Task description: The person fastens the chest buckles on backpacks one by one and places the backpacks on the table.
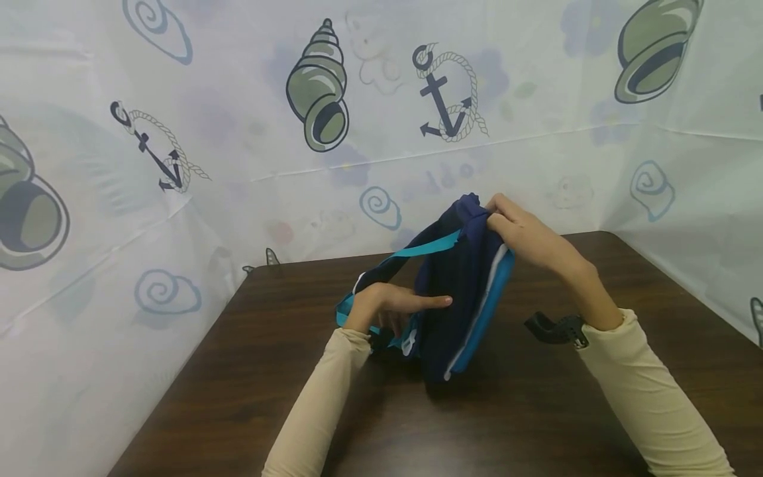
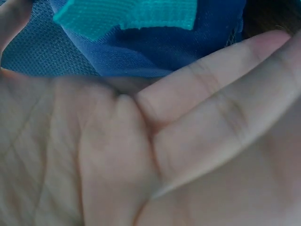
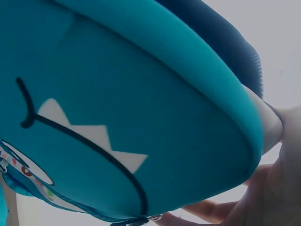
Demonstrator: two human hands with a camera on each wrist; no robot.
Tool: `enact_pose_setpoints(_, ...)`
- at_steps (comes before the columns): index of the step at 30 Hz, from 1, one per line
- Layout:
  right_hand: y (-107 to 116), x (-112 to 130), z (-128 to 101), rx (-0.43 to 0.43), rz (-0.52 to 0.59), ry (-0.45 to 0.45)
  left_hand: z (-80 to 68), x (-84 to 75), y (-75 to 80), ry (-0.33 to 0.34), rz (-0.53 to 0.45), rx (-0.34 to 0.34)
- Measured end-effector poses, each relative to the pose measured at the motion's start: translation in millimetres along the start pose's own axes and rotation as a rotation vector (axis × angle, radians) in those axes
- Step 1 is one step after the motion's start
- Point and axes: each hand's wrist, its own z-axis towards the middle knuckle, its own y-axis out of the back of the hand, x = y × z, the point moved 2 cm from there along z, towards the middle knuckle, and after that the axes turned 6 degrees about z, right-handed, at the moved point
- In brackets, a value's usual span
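Note:
A small navy and teal backpack (image 1: 441,338) is held tilted above the table. My right hand (image 1: 524,232) grips its raised end, fingers bent over the edge. In the right wrist view, the bag's teal front (image 3: 188,108) shows a cartoon mouth with white pointed teeth. My left hand (image 1: 396,301) lies at the strap side, thumb extended across the dark back panel. Its fingers (image 2: 202,108) look straight in the left wrist view, beside teal webbing (image 2: 160,14). A shoulder strap with a teal band (image 1: 426,248) arches above that hand.
The dark wood table (image 1: 238,397) spreads beneath the bag. White fabric (image 1: 381,99) printed with shells and anchors hangs behind and at both sides. A black band (image 1: 554,329) projects from the right wrist.

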Motion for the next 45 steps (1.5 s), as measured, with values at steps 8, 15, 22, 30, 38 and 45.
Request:
enact_pose_setpoints(8, 5, 3, -6, 0.053, -0.103, -0.064, -0.8, -0.2, -0.6, 0.004, 0.001, -0.033)
enact_pose_setpoints(15, 12, 0, -11, 0.124, -0.184, -0.124, -4.9, -0.9, -0.8, 0.002, 0.033, -0.11)
enact_pose_setpoints(22, 18, -10, -16, 0.207, -0.215, -0.148, -5.3, 1.3, -1.4, 0.026, 0.069, -0.171)
enact_pose_setpoints(30, 22, -13, -21, 0.252, -0.251, -0.175, -8.1, 2.0, 1.1, 0.054, 0.125, -0.194)
enact_pose_setpoints(38, 21, -19, -23, 0.328, -0.292, -0.173, -11.7, 3.3, 2.7, 0.116, 0.09, -0.3)
enact_pose_setpoints(45, 16, -30, -22, 0.441, -0.276, -0.222, -10.7, 0.2, 3.7, 0.14, 0.232, -0.32)
